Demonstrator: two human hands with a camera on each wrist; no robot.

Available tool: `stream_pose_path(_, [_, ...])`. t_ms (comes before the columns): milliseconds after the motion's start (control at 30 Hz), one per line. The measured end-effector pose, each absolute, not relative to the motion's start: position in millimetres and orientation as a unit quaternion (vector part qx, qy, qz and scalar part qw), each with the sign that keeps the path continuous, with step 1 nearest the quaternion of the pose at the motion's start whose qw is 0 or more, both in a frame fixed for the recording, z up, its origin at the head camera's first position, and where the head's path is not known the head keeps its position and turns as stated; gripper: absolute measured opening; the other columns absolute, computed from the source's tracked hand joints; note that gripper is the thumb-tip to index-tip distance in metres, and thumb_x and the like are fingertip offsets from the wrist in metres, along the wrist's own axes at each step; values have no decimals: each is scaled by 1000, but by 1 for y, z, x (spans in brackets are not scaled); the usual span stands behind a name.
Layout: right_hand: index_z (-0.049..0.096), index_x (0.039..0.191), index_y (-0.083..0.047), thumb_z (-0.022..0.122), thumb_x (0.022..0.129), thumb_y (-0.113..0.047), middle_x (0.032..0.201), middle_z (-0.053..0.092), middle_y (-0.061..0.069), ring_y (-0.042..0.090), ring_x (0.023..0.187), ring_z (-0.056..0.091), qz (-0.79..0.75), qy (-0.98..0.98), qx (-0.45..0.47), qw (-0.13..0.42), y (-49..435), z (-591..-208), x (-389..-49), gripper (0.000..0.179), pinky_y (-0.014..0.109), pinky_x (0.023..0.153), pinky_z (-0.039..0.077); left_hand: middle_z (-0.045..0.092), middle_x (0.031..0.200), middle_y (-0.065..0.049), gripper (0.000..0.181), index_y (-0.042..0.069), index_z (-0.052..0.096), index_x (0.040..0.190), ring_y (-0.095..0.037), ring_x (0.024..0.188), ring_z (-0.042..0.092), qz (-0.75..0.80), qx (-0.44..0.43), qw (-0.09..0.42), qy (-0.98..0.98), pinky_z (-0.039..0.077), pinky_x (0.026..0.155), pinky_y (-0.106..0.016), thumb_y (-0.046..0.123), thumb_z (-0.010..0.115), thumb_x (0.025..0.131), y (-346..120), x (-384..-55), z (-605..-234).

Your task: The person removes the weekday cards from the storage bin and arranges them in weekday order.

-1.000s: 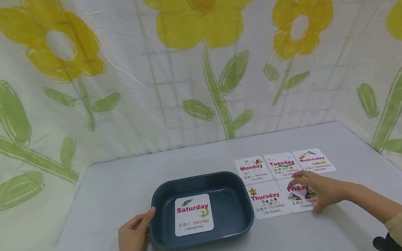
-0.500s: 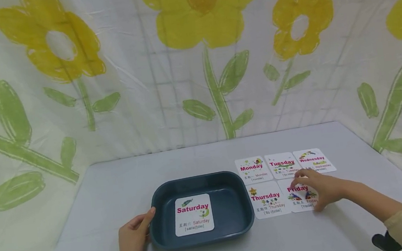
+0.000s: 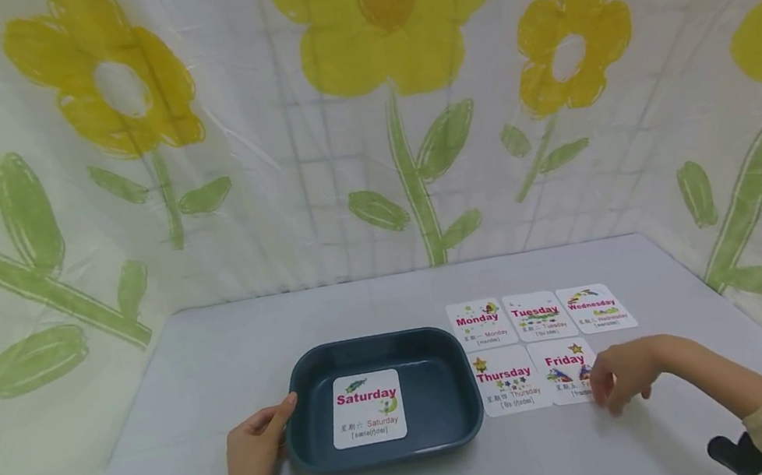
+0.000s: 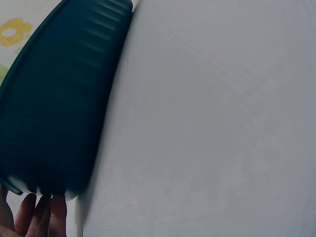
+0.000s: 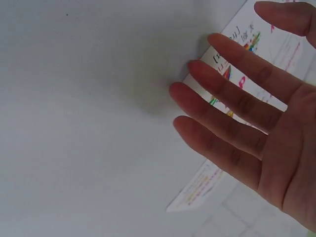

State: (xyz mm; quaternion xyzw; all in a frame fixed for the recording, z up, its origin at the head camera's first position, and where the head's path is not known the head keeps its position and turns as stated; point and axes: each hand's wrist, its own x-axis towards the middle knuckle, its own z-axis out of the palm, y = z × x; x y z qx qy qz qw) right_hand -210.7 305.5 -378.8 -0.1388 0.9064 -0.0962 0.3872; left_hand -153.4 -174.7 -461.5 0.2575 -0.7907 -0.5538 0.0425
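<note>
My left hand (image 3: 253, 448) grips the left end of a dark teal plastic tray (image 3: 437, 395), thumb on the rim. In the left wrist view, its fingers (image 4: 58, 217) press the tray's outer wall (image 4: 54, 98). A white Saturday card (image 3: 368, 409) lies inside. Over the right edge of the Friday card (image 3: 560, 370) hovers my right hand (image 3: 628, 374), covering that card's lower right corner. The right wrist view shows this hand (image 5: 276, 133) with its fingers spread and loosely extended, holding nothing, above the printed cards. Left of Friday lies the Thursday card (image 3: 510, 391).
Behind these, the Monday card (image 3: 479, 328), Tuesday card (image 3: 538, 317) and Wednesday card (image 3: 594, 309) form a back row beside the tray. A white cloth covers the table (image 3: 183, 417). A flower-printed curtain (image 3: 264, 204) stands along the back. A black object (image 3: 734, 456) sits near the right sleeve.
My right hand has let go of the Friday card and drawn back toward the right and nearer edge, uncovering more of it. My left hand and the tray stay in place.
</note>
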Motion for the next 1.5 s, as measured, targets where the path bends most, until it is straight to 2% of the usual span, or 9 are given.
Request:
stream_pose_path(167, [63, 86, -20, 69, 76, -13, 83, 56, 4, 20, 76, 53, -106, 894, -116, 419, 306, -376, -207, 13, 40, 58, 53, 62, 69, -2, 78, -1, 66, 103, -14, 61, 51, -556, 258, 39, -789, 42, 49, -21, 69, 64, 67, -175, -154, -461])
stream_pose_path(467, [64, 85, -19, 69, 76, -13, 82, 57, 2, 19, 70, 58, -116, 891, -121, 421, 295, -374, -205, 13, 37, 56, 54, 62, 69, -1, 79, -1, 66, 103, -13, 60, 50, -556, 259, 37, -789, 41, 49, -21, 70, 63, 68, -175, -153, -462])
stream_pose_path(600, [64, 87, -20, 70, 76, -13, 83, 58, 0, 18, 69, 59, -119, 892, -132, 415, 283, -370, -206, 14, 37, 56, 54, 65, 74, -4, 80, -1, 66, 103, -13, 62, 52, -554, 260, 39, -790, 42, 50, -20, 70, 63, 67, -174, -153, -462])
stream_pose_path(967, [66, 90, -24, 72, 74, -15, 84, 59, -8, 11, 74, 55, -108, 888, -196, 402, 236, -357, -207, 19, 29, 58, 53, 69, 93, -15, 74, -2, 66, 102, -13, 66, 59, -553, 263, 44, -789, 44, 50, -18, 65, 64, 71, -172, -152, -463])
stream_pose_path(1200, [68, 94, -26, 73, 75, -18, 90, 62, -10, 5, 76, 58, -132, 868, -265, 399, 200, -342, -202, 21, 21, 61, 51, 69, 92, -14, 76, -2, 67, 102, -12, 66, 58, -552, 265, 46, -789, 43, 49, -18, 67, 63, 70, -173, -151, -462])
stream_pose_path(1400, [64, 101, -23, 71, 78, -20, 90, 61, -14, 1, 80, 58, -146, 833, -331, 419, 167, -328, -201, 24, 20, 60, 51, 69, 86, -10, 76, -2, 67, 101, -12, 64, 56, -551, 267, 45, -789, 43, 50, -20, 67, 63, 70, -173, -151, -462])
stream_pose_path(1500, [63, 102, -20, 71, 78, -20, 90, 61, -13, 0, 80, 58, -144, 825, -362, 410, 154, -323, -203, 26, 20, 60, 51, 67, 83, -8, 75, -2, 67, 101, -12, 64, 54, -554, 270, 42, -786, 43, 50, -20, 66, 64, 70, -172, -151, -462])
